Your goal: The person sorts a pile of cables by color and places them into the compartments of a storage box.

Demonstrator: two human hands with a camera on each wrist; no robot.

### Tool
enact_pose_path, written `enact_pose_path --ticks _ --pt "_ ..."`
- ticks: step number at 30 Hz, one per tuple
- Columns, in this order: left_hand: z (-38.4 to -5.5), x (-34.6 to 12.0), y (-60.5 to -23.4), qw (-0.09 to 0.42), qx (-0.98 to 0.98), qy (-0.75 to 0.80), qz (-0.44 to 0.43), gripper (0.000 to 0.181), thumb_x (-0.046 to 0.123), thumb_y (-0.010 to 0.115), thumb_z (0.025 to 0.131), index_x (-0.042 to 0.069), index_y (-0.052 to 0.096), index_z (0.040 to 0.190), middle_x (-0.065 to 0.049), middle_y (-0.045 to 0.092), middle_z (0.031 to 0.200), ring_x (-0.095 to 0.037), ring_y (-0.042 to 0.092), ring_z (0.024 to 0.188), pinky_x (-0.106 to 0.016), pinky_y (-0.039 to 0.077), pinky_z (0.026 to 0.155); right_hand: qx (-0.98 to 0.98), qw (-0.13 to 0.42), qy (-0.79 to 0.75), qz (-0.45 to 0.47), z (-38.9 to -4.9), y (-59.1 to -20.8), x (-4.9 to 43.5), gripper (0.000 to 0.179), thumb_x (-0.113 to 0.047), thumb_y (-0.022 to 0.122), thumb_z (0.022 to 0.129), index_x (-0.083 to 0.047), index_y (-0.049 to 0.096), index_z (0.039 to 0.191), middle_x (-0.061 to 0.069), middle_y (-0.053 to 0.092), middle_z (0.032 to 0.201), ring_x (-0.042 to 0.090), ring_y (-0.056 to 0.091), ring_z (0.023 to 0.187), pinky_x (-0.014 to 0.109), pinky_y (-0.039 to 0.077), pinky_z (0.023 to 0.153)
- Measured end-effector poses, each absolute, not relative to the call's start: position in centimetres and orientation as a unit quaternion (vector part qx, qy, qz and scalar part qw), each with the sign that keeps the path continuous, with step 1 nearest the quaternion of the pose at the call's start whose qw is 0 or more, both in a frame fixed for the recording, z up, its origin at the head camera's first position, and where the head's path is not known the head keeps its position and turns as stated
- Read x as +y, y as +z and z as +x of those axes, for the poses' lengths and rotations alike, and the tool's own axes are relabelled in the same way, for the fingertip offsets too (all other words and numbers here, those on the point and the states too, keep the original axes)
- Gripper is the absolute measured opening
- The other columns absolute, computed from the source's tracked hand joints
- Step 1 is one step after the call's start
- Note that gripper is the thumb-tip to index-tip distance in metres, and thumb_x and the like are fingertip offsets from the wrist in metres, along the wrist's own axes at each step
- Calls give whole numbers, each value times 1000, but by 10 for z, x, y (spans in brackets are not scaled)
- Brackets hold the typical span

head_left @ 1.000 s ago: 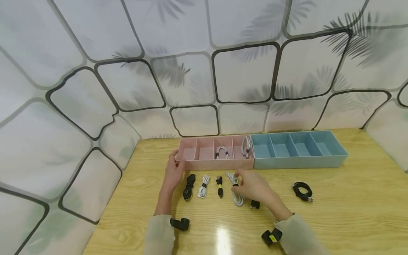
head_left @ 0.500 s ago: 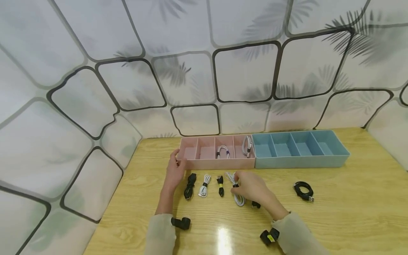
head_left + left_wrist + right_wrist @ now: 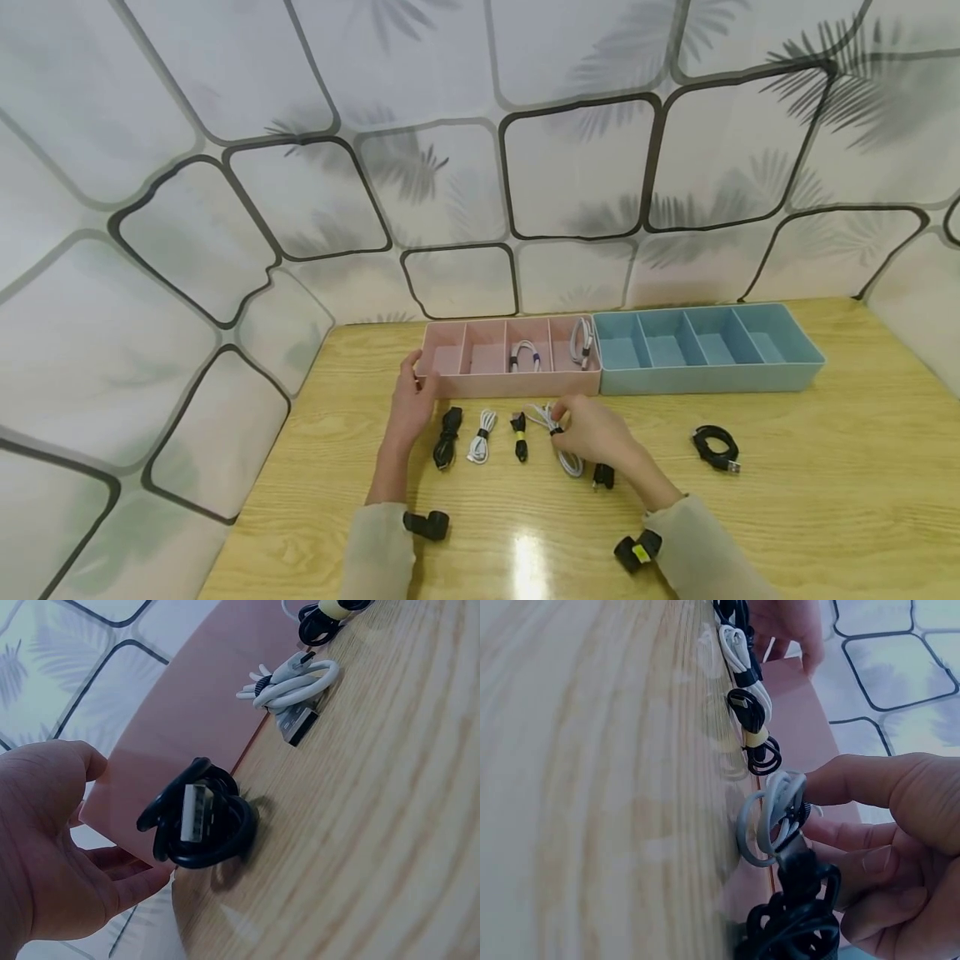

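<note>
Bundled cables [image 3: 482, 437] lie on the table [image 3: 810, 492] before two boxes [image 3: 517, 386] standing side by side.

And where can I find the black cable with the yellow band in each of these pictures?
Head: cable just right of centre, in the lower half.
Left wrist: cable at the top edge, right of centre.
Right wrist: cable in the upper half, slightly right of centre.
Shared landmark: the pink box, visible in all three.
</note>
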State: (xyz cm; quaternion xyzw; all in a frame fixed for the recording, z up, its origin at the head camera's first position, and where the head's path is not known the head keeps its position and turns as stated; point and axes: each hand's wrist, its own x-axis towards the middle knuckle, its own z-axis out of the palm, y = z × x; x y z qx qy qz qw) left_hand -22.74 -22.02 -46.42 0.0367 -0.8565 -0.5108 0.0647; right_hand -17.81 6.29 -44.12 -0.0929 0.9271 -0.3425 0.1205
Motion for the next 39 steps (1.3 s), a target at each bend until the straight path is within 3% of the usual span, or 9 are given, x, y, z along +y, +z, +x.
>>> enact_pose_path --ticks 11,18,28,35,39 --pt "-227 -221 -465 61 -854 -515 43 55 20 48 102 7 30 153 -25 52 135 -34 57 112 -46 48 89 916 81 -379 -106 -183 -445 70 22 -5 73 77 2 74 97 10 72 93 15 65 75 36 56 69" --pt "-227 -221 -465 62 -858 -509 39 55 20 48 102 7 30 153 -24 54 129 -32 57 107 -41 48 83 896 63 -421 -122 -186 -444 75 22 -3 69 78 4 76 98 10 72 87 13 60 68 29 50 59" --pt "-228 -220 -464 63 -859 -506 42 55 20 48 102 7 31 153 -24 53 130 -31 56 106 -40 47 82 880 59 -459 -104 -188 -445 78 27 -5 69 81 7 74 104 12 73 89 15 66 77 28 52 62" --pt "-227 -221 -462 65 -857 -510 40 54 18 48 102 6 32 152 -26 52 134 -33 56 109 -43 47 86 834 85 -538 -91 -187 -441 78 28 -3 63 87 8 70 112 9 67 71 18 53 51 27 44 47" --pt "-227 -220 -462 63 -854 -514 36 54 17 47 102 5 31 152 -27 51 135 -33 56 110 -43 48 85 815 88 -565 -95 -187 -438 76 26 -2 64 90 8 69 113 10 66 69 16 52 51 26 44 46"
